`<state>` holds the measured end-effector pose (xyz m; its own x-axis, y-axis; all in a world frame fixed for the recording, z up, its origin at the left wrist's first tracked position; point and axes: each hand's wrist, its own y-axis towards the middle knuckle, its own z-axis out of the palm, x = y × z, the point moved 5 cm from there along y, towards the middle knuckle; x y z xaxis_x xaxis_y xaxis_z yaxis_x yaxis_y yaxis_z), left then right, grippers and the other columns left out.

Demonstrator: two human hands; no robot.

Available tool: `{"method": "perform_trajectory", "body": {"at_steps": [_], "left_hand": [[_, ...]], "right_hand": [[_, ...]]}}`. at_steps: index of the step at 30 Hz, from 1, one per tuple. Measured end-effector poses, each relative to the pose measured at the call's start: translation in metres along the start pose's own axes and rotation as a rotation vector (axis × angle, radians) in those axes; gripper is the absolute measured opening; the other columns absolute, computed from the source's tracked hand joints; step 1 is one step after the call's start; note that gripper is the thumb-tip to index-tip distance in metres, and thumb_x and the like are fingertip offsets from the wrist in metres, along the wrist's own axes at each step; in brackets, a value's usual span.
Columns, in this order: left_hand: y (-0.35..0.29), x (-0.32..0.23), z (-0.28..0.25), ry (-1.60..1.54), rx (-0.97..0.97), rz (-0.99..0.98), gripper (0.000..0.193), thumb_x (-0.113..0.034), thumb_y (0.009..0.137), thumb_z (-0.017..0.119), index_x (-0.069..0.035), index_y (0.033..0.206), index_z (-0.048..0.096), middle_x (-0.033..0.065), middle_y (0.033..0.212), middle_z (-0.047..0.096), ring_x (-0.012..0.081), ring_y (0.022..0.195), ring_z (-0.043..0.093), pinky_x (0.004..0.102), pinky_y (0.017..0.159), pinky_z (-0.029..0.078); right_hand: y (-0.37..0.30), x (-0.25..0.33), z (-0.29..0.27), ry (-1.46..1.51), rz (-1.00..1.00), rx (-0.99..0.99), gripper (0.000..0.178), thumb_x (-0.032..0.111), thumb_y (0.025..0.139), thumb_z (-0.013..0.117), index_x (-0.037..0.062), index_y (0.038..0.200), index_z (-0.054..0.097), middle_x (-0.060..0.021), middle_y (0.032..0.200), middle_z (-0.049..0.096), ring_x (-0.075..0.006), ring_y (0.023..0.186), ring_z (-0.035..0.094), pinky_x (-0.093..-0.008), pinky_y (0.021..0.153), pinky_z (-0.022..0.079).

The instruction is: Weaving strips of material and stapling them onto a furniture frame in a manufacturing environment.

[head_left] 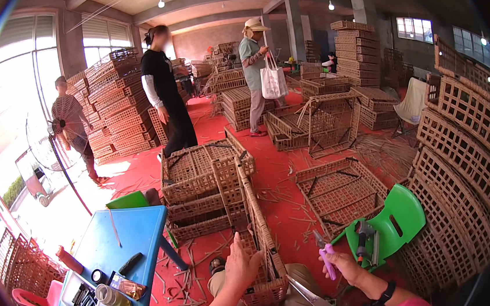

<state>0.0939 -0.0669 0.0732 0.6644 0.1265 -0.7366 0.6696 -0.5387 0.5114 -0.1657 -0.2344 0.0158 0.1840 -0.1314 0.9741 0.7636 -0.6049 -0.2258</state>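
Note:
My left hand (pixel 243 267) is raised with fingers stretched out, beside the rim of a brown woven wicker basket (pixel 273 261) that stands on its side between my knees. I cannot tell whether the palm touches it. My right hand (pixel 346 267) is closed around the purple handles of a pair of scissors (pixel 328 260), whose blades point up and away from the basket. Across my right thigh lies a long shiny metal tool (pixel 310 294); its kind is unclear. A grey and black staple gun (pixel 367 242) rests on the small green chair (pixel 394 224) to my right.
A blue table (pixel 120 228) at left carries a jar (pixel 113 297), tape and small tools. Stacked baskets (pixel 201 183) stand ahead, another basket (pixel 342 197) lies right, and a tall stack (pixel 457 181) rises beside me. Cane scraps litter the red floor. Several people stand beyond.

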Motion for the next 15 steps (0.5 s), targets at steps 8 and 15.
{"method": "perform_trajectory", "body": {"at_steps": [8, 15], "left_hand": [[-0.04, -0.039, -0.021, 0.32, 0.429, 0.106, 0.028, -0.029, 0.094, 0.062, -0.008, 0.109, 0.072, 0.0106, 0.103, 0.071, 0.0299, 0.095, 0.066, 0.041, 0.083, 0.052], [-0.054, -0.058, 0.001, 0.218, 0.518, 0.296, 0.022, -0.031, 0.092, 0.062, -0.017, 0.103, 0.075, 0.0016, 0.1, 0.069, 0.0241, 0.096, 0.065, 0.0396, 0.077, 0.052]], "right_hand": [[0.015, -0.096, -0.082, 0.276, 0.276, -0.372, 0.084, 0.07, 0.086, 0.058, 0.0045, 0.137, 0.046, -0.0174, 0.111, 0.065, -0.027, 0.091, 0.067, -0.0403, 0.077, 0.054], [0.001, -0.204, -0.153, 0.37, 0.401, -0.598, 0.11, 0.08, 0.079, 0.055, 0.0033, 0.153, 0.029, -0.0242, 0.125, 0.055, -0.0382, 0.098, 0.062, -0.0556, 0.087, 0.049]]}}
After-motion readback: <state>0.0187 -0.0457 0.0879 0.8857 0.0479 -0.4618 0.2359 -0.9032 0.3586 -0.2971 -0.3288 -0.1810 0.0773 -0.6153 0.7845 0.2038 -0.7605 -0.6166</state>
